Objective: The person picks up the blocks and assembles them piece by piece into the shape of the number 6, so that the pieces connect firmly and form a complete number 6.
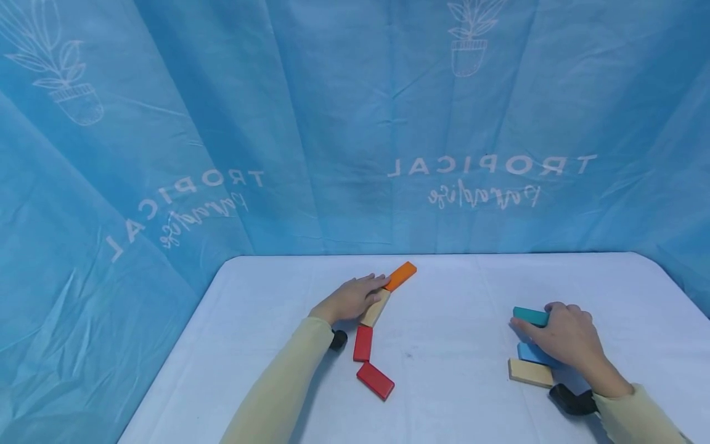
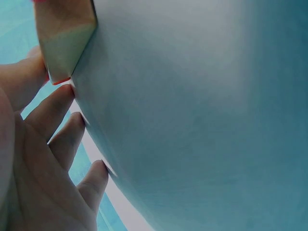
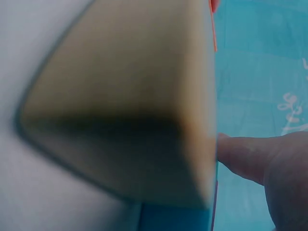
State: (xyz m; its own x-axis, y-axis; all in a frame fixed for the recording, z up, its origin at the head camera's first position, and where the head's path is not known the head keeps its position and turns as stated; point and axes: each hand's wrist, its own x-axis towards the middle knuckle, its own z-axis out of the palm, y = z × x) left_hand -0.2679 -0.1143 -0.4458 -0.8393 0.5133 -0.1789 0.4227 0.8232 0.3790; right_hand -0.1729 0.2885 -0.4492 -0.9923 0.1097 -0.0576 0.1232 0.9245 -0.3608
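My left hand [image 1: 355,296] lies palm down with its fingers stretched out over a plain wooden block [image 1: 375,309]. Its fingertips reach the near end of an orange block [image 1: 400,276]. In the left wrist view the fingers [image 2: 65,139] are spread, beside the wooden block [image 2: 67,38]. On the right side of the table, my right hand [image 1: 566,336] holds a teal block [image 1: 530,316] between thumb and fingers, covering its right end. A blue block [image 1: 535,354] lies partly hidden beneath that hand, and another plain wooden block [image 1: 529,373] lies just in front of it.
Two red blocks, an upright-lying one [image 1: 363,343] and a slanted one [image 1: 375,380], continue the line nearer to me. White cloth covers the table [image 1: 444,394]. A blue printed curtain [image 1: 344,123] hangs behind and to the left. Black wrist devices [image 1: 571,401] sit under the wrists.
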